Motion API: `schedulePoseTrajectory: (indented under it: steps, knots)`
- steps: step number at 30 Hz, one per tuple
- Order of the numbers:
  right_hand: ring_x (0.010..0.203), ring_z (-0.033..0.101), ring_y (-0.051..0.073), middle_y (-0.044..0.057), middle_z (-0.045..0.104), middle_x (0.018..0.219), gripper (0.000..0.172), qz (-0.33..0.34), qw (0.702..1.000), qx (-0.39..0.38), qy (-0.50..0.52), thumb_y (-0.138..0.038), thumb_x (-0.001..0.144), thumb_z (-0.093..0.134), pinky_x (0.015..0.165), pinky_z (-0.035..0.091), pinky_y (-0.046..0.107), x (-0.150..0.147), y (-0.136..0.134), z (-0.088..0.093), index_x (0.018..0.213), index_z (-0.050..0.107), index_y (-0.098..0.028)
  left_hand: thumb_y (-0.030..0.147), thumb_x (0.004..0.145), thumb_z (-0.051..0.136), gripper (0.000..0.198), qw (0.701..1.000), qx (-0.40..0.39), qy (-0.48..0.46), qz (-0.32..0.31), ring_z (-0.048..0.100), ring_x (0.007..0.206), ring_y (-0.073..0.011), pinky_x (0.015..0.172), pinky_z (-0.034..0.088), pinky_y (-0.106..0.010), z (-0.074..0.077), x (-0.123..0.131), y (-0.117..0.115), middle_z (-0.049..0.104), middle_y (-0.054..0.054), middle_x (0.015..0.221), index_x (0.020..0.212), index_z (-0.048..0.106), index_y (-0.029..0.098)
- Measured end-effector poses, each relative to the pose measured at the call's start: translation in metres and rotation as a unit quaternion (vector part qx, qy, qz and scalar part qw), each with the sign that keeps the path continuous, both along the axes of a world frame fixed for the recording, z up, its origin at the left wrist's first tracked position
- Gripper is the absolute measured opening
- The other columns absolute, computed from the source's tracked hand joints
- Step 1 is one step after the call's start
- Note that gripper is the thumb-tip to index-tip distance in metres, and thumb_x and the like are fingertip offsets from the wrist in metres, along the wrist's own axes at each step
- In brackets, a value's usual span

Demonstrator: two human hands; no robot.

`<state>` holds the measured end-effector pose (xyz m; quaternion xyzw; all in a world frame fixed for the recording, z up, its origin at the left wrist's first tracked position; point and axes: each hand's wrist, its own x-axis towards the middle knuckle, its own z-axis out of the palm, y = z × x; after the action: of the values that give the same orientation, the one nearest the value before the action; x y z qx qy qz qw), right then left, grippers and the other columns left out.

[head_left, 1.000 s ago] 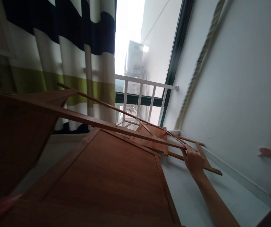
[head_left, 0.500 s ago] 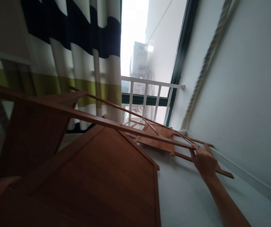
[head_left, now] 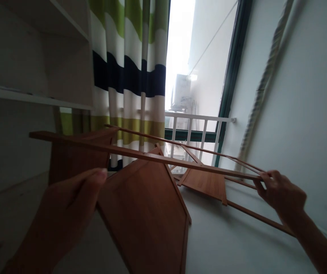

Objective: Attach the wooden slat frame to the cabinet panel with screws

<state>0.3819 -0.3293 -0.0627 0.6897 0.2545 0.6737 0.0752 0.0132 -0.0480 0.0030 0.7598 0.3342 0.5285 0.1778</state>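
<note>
My right hand [head_left: 284,194] is closed on the far end of a long brown wooden rail [head_left: 163,161], part of a slender frame with a second thin rail behind it and a board [head_left: 78,160] at its left end. In front, my left hand [head_left: 69,205] is closed at the left edge of a broad brown wooden panel [head_left: 149,205], thumb on top; its other fingers are hidden. The panel hangs tilted below the rail. Beyond it, another wooden frame with a panel [head_left: 205,184] lies low near the window.
A white shelf unit [head_left: 75,72] stands close on the left. Behind are a striped curtain [head_left: 135,83], a window with a white railing [head_left: 200,118], and a wrapped pipe [head_left: 259,91] along the right wall. The pale floor [head_left: 217,243] lies below.
The view has shifted left and up, revealing the shelf unit. My left hand has come further into view with the panel. My right hand still holds the rail end.
</note>
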Motion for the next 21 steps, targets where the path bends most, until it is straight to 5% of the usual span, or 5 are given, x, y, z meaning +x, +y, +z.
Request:
schedulePoseTrajectory:
  steps: [4,9,14,21]
  knots:
    - [0.054,0.042,0.009,0.000,0.053,0.065,0.025,0.011,0.999,-0.028,-0.040,-0.039,0.079,0.047,0.045,0.013,0.022,-0.016,0.003,0.050,0.080,0.056,-0.015,0.039,0.076,0.034,0.034,0.992,0.089,0.085,0.004,0.041,0.043,-0.0091,0.047,0.027,-0.019,0.026,0.004,-0.018,0.039,0.006,0.040,0.057,0.052,0.017]
    - [0.045,0.033,0.007,0.000,0.048,0.054,0.028,0.010,0.997,-0.043,-0.068,-0.042,0.080,0.045,0.046,0.008,0.021,-0.037,0.007,0.094,0.075,0.052,-0.015,0.036,0.081,0.029,0.033,0.976,0.177,0.129,0.000,0.050,0.051,-0.0116,0.052,0.029,-0.022,0.031,0.005,-0.033,0.054,0.003,0.054,0.062,0.050,0.019]
    - [0.042,0.015,0.005,0.001,0.042,0.052,0.043,-0.024,0.998,-0.053,-0.040,-0.052,0.083,0.035,0.046,0.006,0.022,-0.055,0.005,0.117,0.069,0.049,-0.014,0.031,0.082,0.030,0.029,0.975,0.201,0.078,-0.051,0.058,0.067,-0.0140,0.059,0.034,-0.022,0.037,0.010,-0.043,0.064,0.000,0.077,0.076,0.056,0.019]
    - [0.041,0.016,0.004,-0.001,0.038,0.047,0.040,0.018,0.991,-0.067,-0.115,-0.050,0.080,0.043,0.045,0.008,0.020,-0.081,-0.002,0.130,0.064,0.049,-0.014,0.032,0.081,0.036,0.031,0.967,0.203,0.114,-0.099,0.048,0.046,-0.0099,0.048,0.024,-0.022,0.058,0.024,-0.060,0.055,0.003,0.051,0.060,0.053,0.018]
